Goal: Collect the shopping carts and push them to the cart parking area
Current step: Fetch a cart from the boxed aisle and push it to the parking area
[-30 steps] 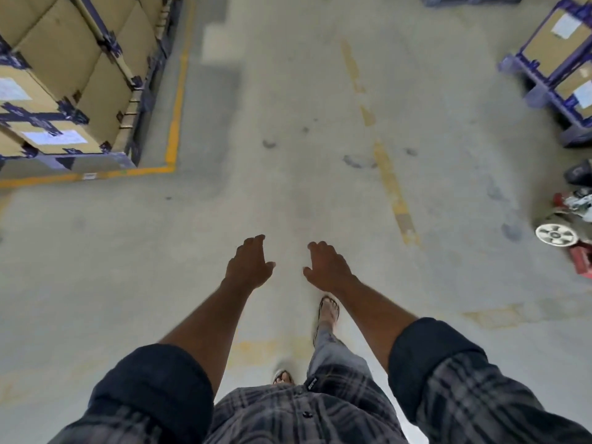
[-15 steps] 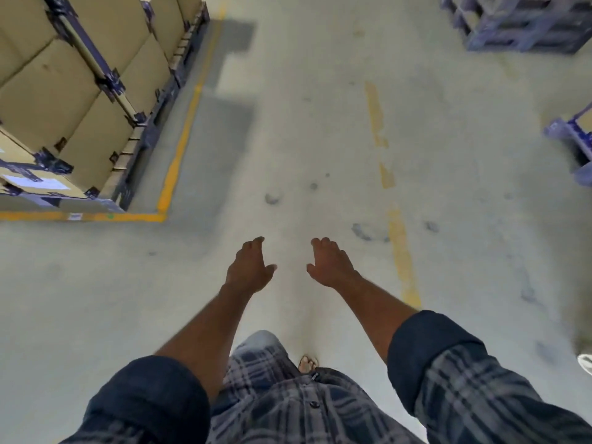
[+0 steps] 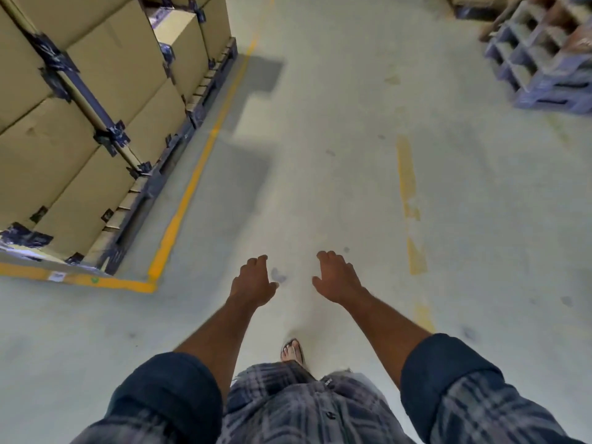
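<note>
Grey concrete floor (image 3: 336, 107) fills the head view, and no cart is seen anywhere on it, so where the carts stand cannot be told. The task is judged to be at a stage between carts or before the first. Nothing is being pushed, no parking area is shown, and a cart has yet to be reached, gripped and wheeled off. Stacked boxes (image 3: 96, 91) are seen at the left behind a yellow line (image 3: 192, 187), and pallets (image 3: 544, 65) are piled at the upper right, with a worn stripe (image 3: 406, 174) painted on the floor between. The left hand (image 3: 253, 283) and right hand (image 3: 339, 280) are held out in front, near each other but apart, backs upward. The fingers of both are loosely curled and relaxed, and nothing is held or touched by either. A sandalled foot (image 3: 292, 349) is seen below them, between rolled sleeves (image 3: 166, 389).
</note>
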A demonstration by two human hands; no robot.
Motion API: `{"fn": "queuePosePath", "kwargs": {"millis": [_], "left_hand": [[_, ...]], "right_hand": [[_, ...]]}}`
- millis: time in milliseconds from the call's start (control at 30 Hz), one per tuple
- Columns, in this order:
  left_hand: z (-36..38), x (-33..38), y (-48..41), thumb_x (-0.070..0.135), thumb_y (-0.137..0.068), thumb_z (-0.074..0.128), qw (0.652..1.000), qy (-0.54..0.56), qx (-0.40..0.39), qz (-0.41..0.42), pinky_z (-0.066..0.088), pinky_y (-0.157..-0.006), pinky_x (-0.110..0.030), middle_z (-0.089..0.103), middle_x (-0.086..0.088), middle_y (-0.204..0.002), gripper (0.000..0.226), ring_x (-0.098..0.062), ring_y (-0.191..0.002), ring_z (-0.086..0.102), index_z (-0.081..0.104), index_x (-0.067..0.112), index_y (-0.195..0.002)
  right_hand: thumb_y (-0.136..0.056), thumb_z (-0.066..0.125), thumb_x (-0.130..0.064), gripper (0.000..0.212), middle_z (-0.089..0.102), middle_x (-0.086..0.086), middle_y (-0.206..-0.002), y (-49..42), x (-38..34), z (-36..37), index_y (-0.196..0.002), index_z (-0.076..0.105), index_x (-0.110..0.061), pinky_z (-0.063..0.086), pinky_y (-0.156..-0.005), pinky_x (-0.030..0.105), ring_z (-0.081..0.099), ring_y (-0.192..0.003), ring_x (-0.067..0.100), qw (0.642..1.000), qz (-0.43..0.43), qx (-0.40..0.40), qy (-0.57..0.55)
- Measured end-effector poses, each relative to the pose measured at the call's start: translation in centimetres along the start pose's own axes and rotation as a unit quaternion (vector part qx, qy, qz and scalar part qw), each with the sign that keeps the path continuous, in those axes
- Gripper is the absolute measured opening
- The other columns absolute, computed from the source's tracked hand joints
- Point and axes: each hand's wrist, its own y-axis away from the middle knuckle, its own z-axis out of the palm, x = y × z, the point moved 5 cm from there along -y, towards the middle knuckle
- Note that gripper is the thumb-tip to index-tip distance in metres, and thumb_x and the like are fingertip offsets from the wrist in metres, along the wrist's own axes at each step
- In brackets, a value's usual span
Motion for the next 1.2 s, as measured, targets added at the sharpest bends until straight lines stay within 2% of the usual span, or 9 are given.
{"fn": "queuePosePath", "kwargs": {"millis": [300, 567, 733, 933, 1200], "left_hand": [[-13.4, 9.4, -23.4, 0.04, -0.092, 0.066, 0.998, -0.005, 0.043, 0.034, 0.045, -0.103, -0.049, 0.034, -0.005, -0.155, 0.075, -0.027, -0.137, 0.04, 0.027, 0.021, -0.153], [-20.0, 15.9, -45.0, 0.042, -0.091, 0.067, 1.0, -0.019, 0.002, 0.0, 0.043, -0.105, -0.048, 0.034, -0.007, -0.156, 0.084, -0.028, -0.139, 0.04, 0.019, 0.02, -0.156], [-27.5, 20.5, -56.0, 0.04, -0.091, 0.068, 0.998, 0.035, 0.058, 0.003, 0.046, -0.103, -0.048, 0.033, -0.006, -0.155, 0.079, -0.027, -0.138, 0.042, 0.024, 0.021, -0.154], [-33.4, 22.5, -70.6, 0.04, -0.09, 0.068, 0.997, 0.042, 0.06, -0.014, 0.047, -0.101, -0.049, 0.032, -0.007, -0.155, 0.078, -0.029, -0.137, 0.041, 0.026, 0.021, -0.154], [-41.4, 23.8, -93.4, 0.038, -0.089, 0.07, 0.998, 0.037, 0.048, -0.024, 0.047, -0.101, -0.049, 0.026, -0.008, -0.158, 0.08, -0.029, -0.139, 0.038, 0.026, 0.019, -0.154]], "right_hand": [[-0.093, 0.056, -0.036, 0.053, 0.048, 0.009, -0.133, -23.0, 4.4, -10.1, -0.138, 0.04, -0.012, 0.041, -0.1, 0.043, 0.046, -0.125, 0.029, 0.999, 0.021, 0.01, -0.041], [-0.093, 0.056, -0.035, 0.049, 0.05, 0.009, -0.13, -45.8, 11.2, -18.1, -0.135, 0.042, -0.012, 0.043, -0.096, 0.042, 0.049, -0.121, 0.029, 0.999, 0.032, 0.001, -0.044], [-0.092, 0.056, -0.033, 0.049, 0.05, 0.009, -0.129, -58.7, 13.1, -27.1, -0.135, 0.043, -0.012, 0.043, -0.097, 0.043, 0.048, -0.121, 0.029, 0.999, 0.014, 0.022, -0.026], [-0.091, 0.057, -0.033, 0.051, 0.05, 0.009, -0.13, -75.0, 12.6, -34.6, -0.135, 0.044, -0.013, 0.043, -0.097, 0.044, 0.048, -0.122, 0.029, 0.999, -0.017, 0.04, -0.023], [-0.092, 0.057, -0.036, 0.052, 0.048, 0.009, -0.132, -97.0, 13.8, -39.8, -0.136, 0.041, -0.013, 0.042, -0.099, 0.044, 0.047, -0.125, 0.03, 1.0, 0.015, -0.005, 0.001]]}}
